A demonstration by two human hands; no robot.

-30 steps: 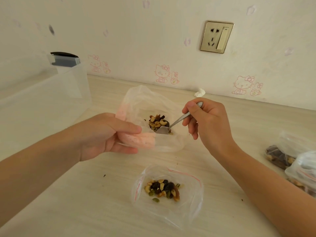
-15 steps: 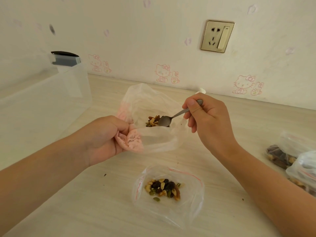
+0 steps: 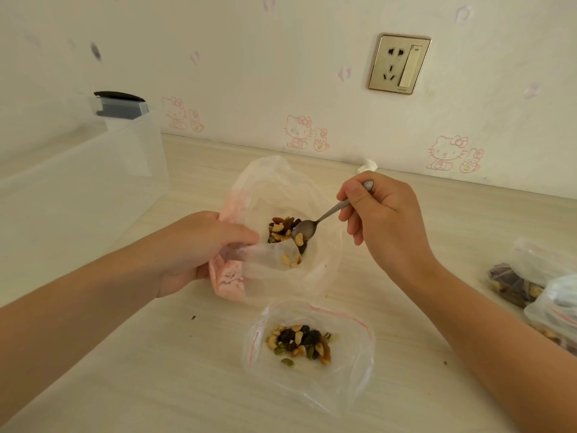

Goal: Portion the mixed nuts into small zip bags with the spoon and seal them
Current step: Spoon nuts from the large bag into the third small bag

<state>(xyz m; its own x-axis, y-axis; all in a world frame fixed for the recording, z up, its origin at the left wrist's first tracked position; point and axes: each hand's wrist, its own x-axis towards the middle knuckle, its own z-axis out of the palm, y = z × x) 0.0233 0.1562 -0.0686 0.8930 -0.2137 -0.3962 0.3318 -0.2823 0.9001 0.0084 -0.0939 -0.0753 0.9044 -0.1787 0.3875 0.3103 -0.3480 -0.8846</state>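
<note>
Pale counter [image 3: 125, 370] under us: our left hand [image 3: 199, 248] grips the big bag [image 3: 281, 182] by its bunched rim, our right hand [image 3: 384, 223] pinches the spoon [image 3: 312, 228], bowl among the mixed nuts [image 3: 279, 228].

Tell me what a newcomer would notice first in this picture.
Centre frame, the right hand dips a spoon into mixed nuts in a big clear bag that the left hand grips by its mouth. Nearer the camera lies a small zip bag, open, with a heap of nuts inside. A gold wall socket stands out above.
</note>
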